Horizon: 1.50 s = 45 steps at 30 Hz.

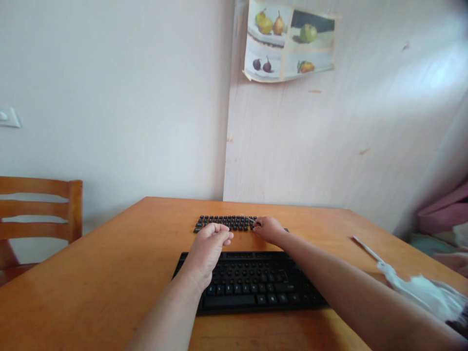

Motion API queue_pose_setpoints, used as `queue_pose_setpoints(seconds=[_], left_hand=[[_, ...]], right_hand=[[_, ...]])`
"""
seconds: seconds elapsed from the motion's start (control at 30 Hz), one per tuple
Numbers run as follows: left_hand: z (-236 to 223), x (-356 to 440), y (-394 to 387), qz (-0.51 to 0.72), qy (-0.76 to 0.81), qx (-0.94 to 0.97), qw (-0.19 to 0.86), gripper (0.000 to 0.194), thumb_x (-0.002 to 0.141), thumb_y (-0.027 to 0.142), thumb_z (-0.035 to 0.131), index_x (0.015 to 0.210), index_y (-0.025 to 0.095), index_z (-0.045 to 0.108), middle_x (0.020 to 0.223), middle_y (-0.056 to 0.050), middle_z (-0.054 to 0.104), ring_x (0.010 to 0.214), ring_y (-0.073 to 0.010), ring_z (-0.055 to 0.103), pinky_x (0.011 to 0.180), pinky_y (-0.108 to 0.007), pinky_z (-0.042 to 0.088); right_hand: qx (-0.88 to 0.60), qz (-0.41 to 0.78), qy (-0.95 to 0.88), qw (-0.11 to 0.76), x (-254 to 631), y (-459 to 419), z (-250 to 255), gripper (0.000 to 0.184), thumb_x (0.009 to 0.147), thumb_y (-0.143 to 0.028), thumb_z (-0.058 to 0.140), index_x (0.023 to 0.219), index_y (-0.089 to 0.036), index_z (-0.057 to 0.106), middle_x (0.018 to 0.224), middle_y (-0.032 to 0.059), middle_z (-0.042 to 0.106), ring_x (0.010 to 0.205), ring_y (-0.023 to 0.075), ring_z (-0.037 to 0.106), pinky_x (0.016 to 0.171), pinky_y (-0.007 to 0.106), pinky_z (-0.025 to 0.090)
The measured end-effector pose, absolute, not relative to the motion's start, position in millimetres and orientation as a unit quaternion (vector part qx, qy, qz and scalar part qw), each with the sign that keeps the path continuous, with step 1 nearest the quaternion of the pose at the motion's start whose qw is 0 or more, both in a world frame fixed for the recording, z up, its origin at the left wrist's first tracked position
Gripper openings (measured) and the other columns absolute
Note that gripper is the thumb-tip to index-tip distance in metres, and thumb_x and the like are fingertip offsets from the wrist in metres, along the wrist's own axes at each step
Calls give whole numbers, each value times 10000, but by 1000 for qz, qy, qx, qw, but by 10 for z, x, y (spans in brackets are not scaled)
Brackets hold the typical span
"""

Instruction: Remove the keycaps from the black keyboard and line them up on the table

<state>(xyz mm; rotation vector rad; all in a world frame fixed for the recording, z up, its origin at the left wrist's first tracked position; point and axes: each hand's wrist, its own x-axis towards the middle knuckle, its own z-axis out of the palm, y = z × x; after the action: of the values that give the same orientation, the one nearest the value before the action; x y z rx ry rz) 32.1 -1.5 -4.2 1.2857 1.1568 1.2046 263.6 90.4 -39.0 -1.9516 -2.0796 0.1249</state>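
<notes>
A black keyboard point(241, 300) lies across the table in front of me. Keycaps sit on its lower rows, while the rows above show bare key posts. Behind it, loose black keycaps point(219, 222) are laid out in rows on the wood. My right hand point(269, 230) is at the right end of those rows, its fingers closed on a thin, pale stick-like tool point(250, 219) whose tip is over the keycaps. Above the keyboard's upper left part, my left hand point(212, 241) is closed with thumb and fingertips pressed together. Whatever they hold, if anything, is hidden.
On the right of the wooden table point(91, 273) lie a thin white stick point(367, 248) and a crumpled white cloth or bag point(420, 292). A wooden chair point(40, 209) stands at the left. The wall point(164, 97) rises behind the table, with a fruit picture sheet point(288, 44) on it.
</notes>
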Motion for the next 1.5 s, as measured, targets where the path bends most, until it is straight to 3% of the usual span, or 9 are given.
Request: queue_pose_setpoints(seconds=[0.43, 0.67, 0.83, 1.03, 1.17, 1.23, 1.3, 1.5], left_hand=[[-38, 335, -33, 481, 484, 541, 491, 218, 747, 336, 599, 883, 167, 617, 893, -75, 704, 812, -183, 627, 765, -324, 429], [-51, 341, -22, 482, 480, 546, 489, 212, 740, 329, 602, 870, 164, 626, 898, -83, 708, 818, -187, 634, 769, -320, 431], [-54, 340, -20, 485, 478, 550, 484, 220, 738, 336, 606, 873, 164, 628, 882, -81, 706, 815, -189, 637, 768, -319, 438], [-83, 360, -24, 478, 476, 573, 465, 193, 746, 323, 592, 845, 162, 631, 840, -79, 702, 805, -194, 635, 769, -324, 452], [-101, 404, -43, 458, 467, 594, 468, 163, 764, 307, 562, 827, 170, 624, 840, -63, 698, 803, -186, 633, 752, -308, 451], [-102, 427, -63, 440, 467, 606, 471, 156, 761, 305, 565, 822, 173, 621, 825, -56, 695, 789, -182, 626, 738, -300, 447], [-102, 447, -86, 419, 463, 618, 478, 160, 753, 310, 579, 822, 172, 620, 814, -52, 692, 779, -180, 620, 736, -298, 446], [-117, 482, -129, 383, 444, 652, 480, 177, 769, 323, 553, 827, 171, 624, 841, -61, 688, 808, -188, 620, 761, -307, 452]], right_hand=[[-671, 33, -727, 141, 2626, 979, -454, 227, 793, -268, 580, 947, -192, 729, 918, 87, 724, 817, 207, 618, 644, 264, 365], [-673, 44, -719, 170, 2607, 939, -428, 184, 785, -290, 607, 874, -178, 722, 849, 84, 714, 768, 198, 604, 625, 258, 349], [-672, 47, -701, 235, 2628, 826, -238, 275, 872, -330, 490, 821, -148, 690, 790, 96, 690, 713, 179, 576, 587, 257, 321], [-658, 82, -679, 315, 2751, 561, 67, 378, 913, -309, 344, 814, -154, 674, 658, 49, 640, 593, 142, 549, 555, 245, 342], [-614, 174, -649, 415, 2733, 229, 153, 441, 906, -440, 377, 688, -153, 632, 550, 17, 534, 534, 135, 505, 524, 251, 352], [-596, 237, -636, 429, 2684, 28, 159, 447, 905, -499, 390, 721, -159, 615, 510, -20, 467, 474, 115, 432, 482, 245, 323], [-588, 295, -626, 419, 2636, -168, 150, 401, 897, -512, 428, 786, -165, 596, 516, -39, 462, 449, 101, 398, 453, 234, 302], [-558, 348, -658, 367, 2566, -550, 58, 112, 845, -285, 553, 901, -188, 565, 628, -36, 544, 524, 95, 488, 485, 205, 379]])
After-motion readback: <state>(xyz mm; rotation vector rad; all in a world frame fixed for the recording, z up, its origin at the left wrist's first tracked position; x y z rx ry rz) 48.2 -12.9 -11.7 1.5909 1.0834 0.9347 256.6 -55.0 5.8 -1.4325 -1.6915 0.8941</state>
